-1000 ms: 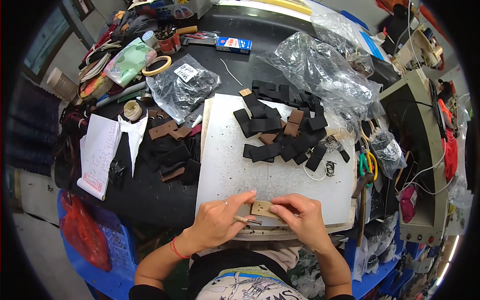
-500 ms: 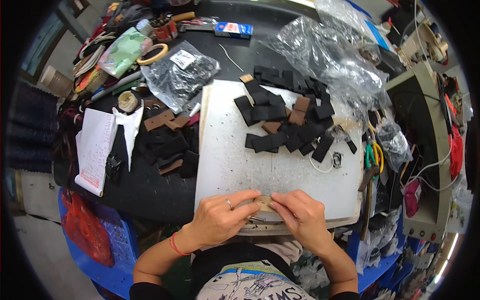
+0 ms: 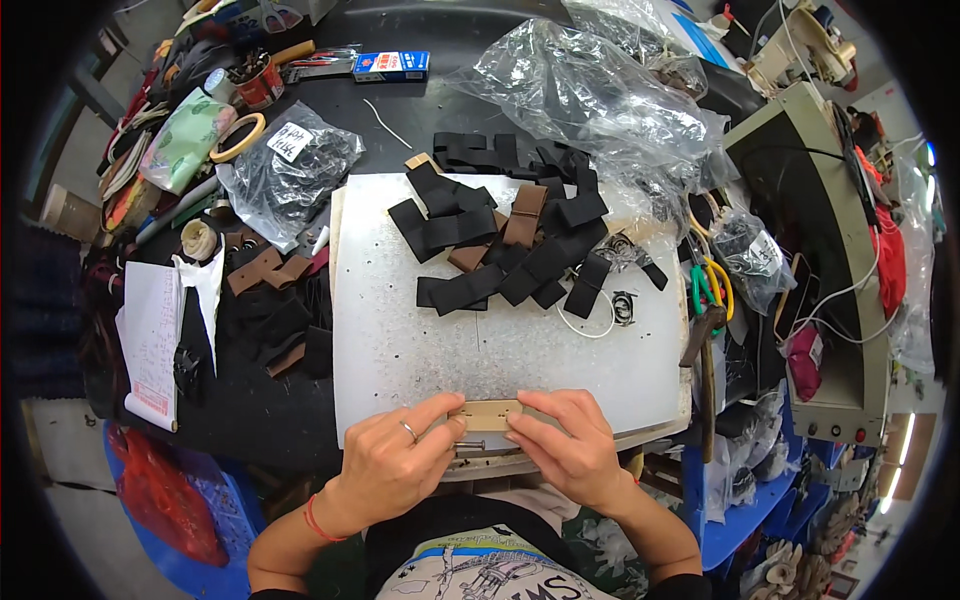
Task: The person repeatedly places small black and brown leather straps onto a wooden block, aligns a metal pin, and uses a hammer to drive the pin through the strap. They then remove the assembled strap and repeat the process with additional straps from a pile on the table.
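Note:
A short tan strip [image 3: 487, 414] with small dark holes, perhaps leather, stretches between my hands above the near edge of a white board [image 3: 400, 340]. My left hand [image 3: 398, 455] pinches its left end, and my right hand [image 3: 570, 447] pinches its right end. A thin metal rod [image 3: 470, 444] pokes out beside my left fingers, below the strip; its other end is hidden. Farther up the board lies a loose pile of black strap pieces [image 3: 460, 232], some folded, with a few brown pieces [image 3: 524, 214] among them.
Right of the pile lie a white loop of cord [image 3: 590, 334] and dark rings [image 3: 623, 308]. A hammer [image 3: 703, 335] and green- and yellow-handled scissors [image 3: 712, 285] rest along the board's right edge. Clear plastic bags [image 3: 590, 90] cover the back. A notepad [image 3: 152, 345] sits left.
The tan strip, partly covered by my fingers before, now shows more of its length and its holes. My hands sit a little farther apart. The whole view has shifted.

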The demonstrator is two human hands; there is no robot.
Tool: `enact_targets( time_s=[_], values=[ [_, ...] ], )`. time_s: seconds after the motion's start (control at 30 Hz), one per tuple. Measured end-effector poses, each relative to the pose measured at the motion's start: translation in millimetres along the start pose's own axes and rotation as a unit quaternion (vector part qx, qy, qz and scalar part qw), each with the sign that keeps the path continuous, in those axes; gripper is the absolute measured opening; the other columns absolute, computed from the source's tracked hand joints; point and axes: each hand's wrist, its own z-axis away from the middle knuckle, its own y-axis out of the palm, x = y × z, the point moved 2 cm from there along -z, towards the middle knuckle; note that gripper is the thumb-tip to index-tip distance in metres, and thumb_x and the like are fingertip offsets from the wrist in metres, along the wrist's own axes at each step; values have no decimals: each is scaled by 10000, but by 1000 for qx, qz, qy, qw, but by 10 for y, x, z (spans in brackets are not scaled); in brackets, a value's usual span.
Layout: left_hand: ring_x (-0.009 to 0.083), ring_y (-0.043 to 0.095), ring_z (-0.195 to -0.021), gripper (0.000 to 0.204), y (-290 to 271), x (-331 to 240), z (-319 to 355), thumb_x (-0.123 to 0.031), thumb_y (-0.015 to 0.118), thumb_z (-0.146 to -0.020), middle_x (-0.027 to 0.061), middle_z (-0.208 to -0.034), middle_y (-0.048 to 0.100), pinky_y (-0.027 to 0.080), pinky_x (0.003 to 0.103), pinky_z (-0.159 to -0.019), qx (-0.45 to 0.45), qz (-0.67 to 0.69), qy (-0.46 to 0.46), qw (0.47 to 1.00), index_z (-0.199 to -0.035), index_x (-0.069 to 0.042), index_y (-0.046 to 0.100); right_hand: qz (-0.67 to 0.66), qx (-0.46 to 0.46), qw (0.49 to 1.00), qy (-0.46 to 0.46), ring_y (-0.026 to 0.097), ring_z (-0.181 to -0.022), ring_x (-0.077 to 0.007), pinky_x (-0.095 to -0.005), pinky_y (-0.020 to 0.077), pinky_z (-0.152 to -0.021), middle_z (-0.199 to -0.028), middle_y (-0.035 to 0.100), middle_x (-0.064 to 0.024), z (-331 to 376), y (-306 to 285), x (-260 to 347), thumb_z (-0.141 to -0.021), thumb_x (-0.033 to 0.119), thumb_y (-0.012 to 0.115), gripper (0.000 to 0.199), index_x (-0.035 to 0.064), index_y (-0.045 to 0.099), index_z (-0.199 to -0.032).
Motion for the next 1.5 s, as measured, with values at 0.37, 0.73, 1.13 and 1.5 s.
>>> enact_targets(
  time_s=[0.37, 0.73, 1.13, 1.5],
  values=[
    [182, 555, -656, 186, -77, -64, -42, -35, 695, -747, 56, -1082, 649, 476, 288, -581, 36, -8, -23, 999, -930, -55, 671, 45, 22, 997, -57, 604, -877, -234, -344, 477, -714, -1094, 660, -86, -29, -20, -50, -777, 130, 740, 228, 53, 689, -986],
    [177, 666, -921, 213, 42, -189, -173, 83, 580, -904, 146, -1051, 647, 555, 298, -770, -48, 414, -177, 892, -1107, 23, 603, 80, 50, 994, -62, 595, -898, -231, -347, 464, -731, -1118, 652, -71, -71, -58, -24, -770, 114, 667, 203, 63, 679, -966],
    [268, 683, -916, 212, 244, -85, -188, 55, 553, -921, 134, -1028, 663, 567, 333, -769, 1, 332, -109, 937, -1119, -17, 571, 82, 45, 994, -51, 597, -903, -227, -343, 458, -723, -1120, 649, -72, -33, -54, -12, -791, 114, 672, 188, 61, 682, -971],
    [316, 681, -857, 359, 243, -148, -192, 116, 579, -795, 142, -1045, 655, 578, 351, -697, 1, 231, 19, 973, -1130, -10, 558, 300, -155, 886, 319, 560, -973, -337, -412, 434, -874, -1031, 594, -176, 895, -1040, -1246, -907, 189, 640, 325, 3, 598, -1171]
  ],
)
